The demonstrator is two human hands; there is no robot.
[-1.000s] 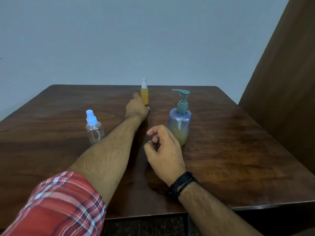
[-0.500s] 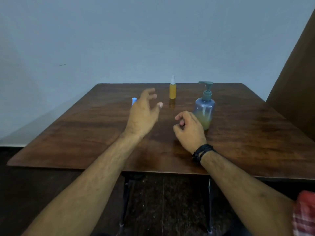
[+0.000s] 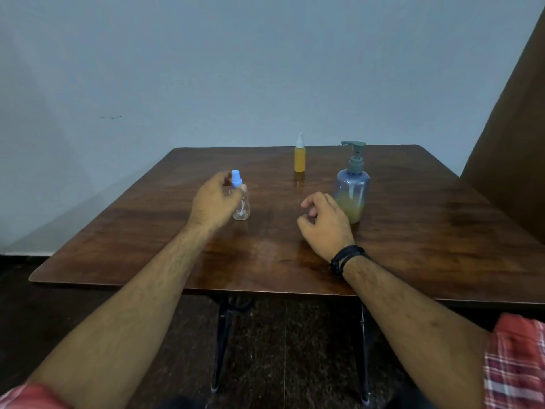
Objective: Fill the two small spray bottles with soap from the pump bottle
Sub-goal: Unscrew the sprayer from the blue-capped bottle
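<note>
now the left hand (image 3: 216,202) curls around the clear spray bottle (image 3: 241,202) with the blue cap at the table's (image 3: 442,231) centre-left, the right hand (image 3: 326,225) rests loosely curled and holding nothing, touching the pump bottle (image 3: 354,187) at its 2 o'clock, the yellow spray bottle (image 3: 300,156) standing apart at 12 o'clock.

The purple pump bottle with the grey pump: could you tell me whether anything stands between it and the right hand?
Nothing visible does: the right hand rests just beside the purple pump bottle.
</note>
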